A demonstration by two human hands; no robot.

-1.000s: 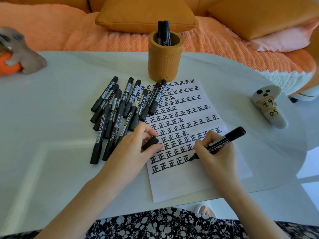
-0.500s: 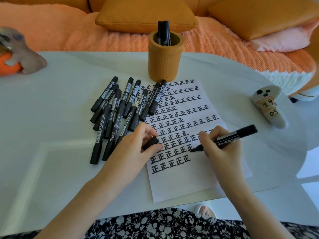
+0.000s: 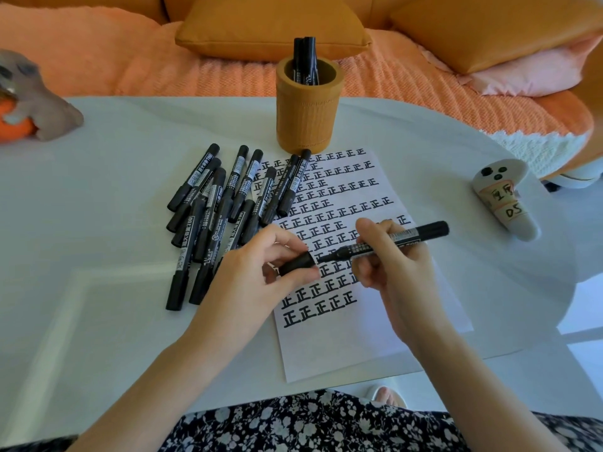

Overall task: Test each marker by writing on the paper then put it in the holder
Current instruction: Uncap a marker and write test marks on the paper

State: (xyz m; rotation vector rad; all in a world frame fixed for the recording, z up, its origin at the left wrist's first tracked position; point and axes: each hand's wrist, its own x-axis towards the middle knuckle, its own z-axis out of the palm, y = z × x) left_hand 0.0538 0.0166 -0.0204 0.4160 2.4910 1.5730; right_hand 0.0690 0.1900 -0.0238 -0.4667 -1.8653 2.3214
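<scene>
Both forearms reach in from 6 o'clock and meet above the paper point(image 3: 359, 337). The left hand point(image 3: 257, 272) pinches the black cap point(image 3: 297, 263) between thumb and curled fingers, its open end facing 3 o'clock. The right hand point(image 3: 388, 256) grips the marker point(image 3: 401, 238) with its fingers wrapped round the barrel. The marker lies nearly level, tip toward 9 o'clock and right at the cap's mouth; whether they touch, I cannot tell. The holder point(image 3: 308, 119) stands on the worktop point(image 3: 98, 223) at 12 o'clock from the hands, with markers upright inside. The loose markers point(image 3: 212, 216) lie at 10 o'clock.
</scene>
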